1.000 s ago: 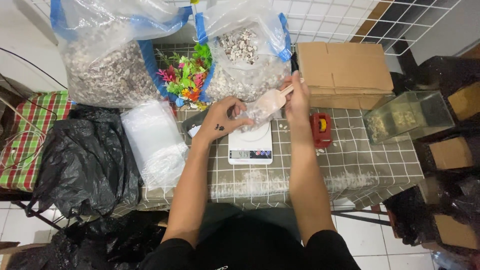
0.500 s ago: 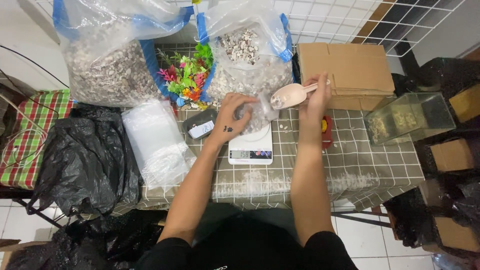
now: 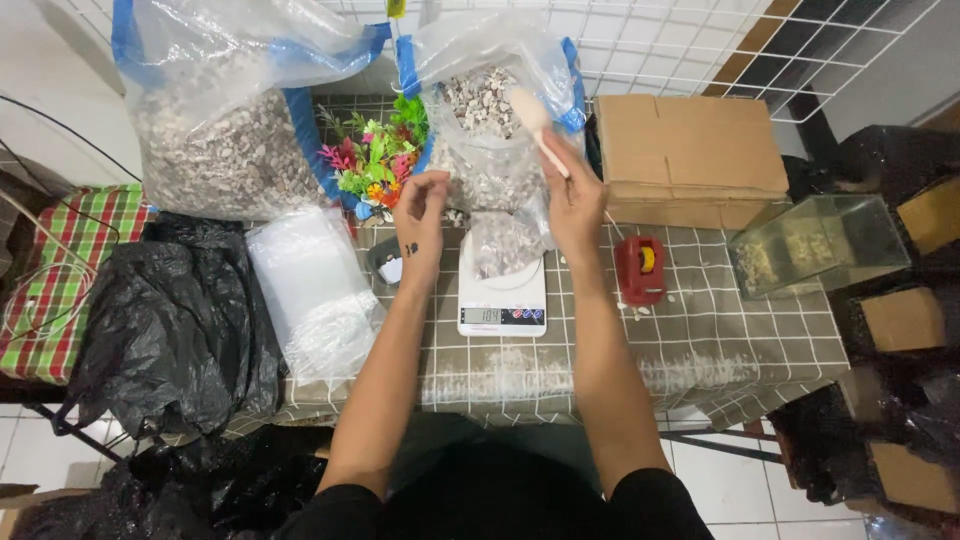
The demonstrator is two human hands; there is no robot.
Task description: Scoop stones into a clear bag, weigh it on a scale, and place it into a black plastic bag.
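home packing table: gravel sacks, scale

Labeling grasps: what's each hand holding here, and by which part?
Right hand holds a pale plastic scoop by its handle, bowl up over the open bag of pebbles. Left hand pinches the rim of the small clear bag of pebbles on the white scale.

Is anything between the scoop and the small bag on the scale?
Nothing visible. The right hand holds the scoop up at the big stone bag, above the small bag on the scale. The left hand is beside it, not between.
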